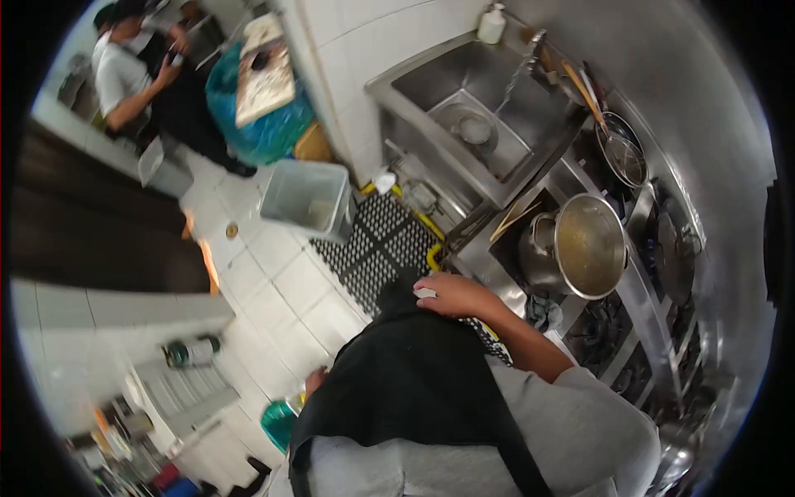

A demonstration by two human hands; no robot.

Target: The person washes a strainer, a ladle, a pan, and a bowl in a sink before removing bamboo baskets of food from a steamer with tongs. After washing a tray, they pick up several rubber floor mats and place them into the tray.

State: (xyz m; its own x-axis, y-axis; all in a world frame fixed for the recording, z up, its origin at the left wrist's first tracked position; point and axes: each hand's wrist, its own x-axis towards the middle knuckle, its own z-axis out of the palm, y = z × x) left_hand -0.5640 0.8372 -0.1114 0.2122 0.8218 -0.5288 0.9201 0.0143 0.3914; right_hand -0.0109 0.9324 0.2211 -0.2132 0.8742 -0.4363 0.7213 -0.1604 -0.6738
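My right hand point(454, 296) is in front of my black apron point(406, 364), its fingers curled near the apron's edge. A small pale patch shows at the fingertips; what it is, I cannot make out. To the right of this hand a large steel pot point(590, 246) with cloudy yellowish liquid stands on the stove point(600, 327). My left hand point(315, 380) shows only in part at the apron's left side, its fingers hidden. Close to it is a green plastic item point(279, 424), partly covered by my body.
Ahead is a steel sink point(406, 87) with a round strainer point(474, 127) in it. A clear plastic bin point(306, 195) stands on the floor by a black rubber mat point(377, 228). Strainers point(623, 157) lie behind the pot. Another person point(132, 74) stands at the far left.
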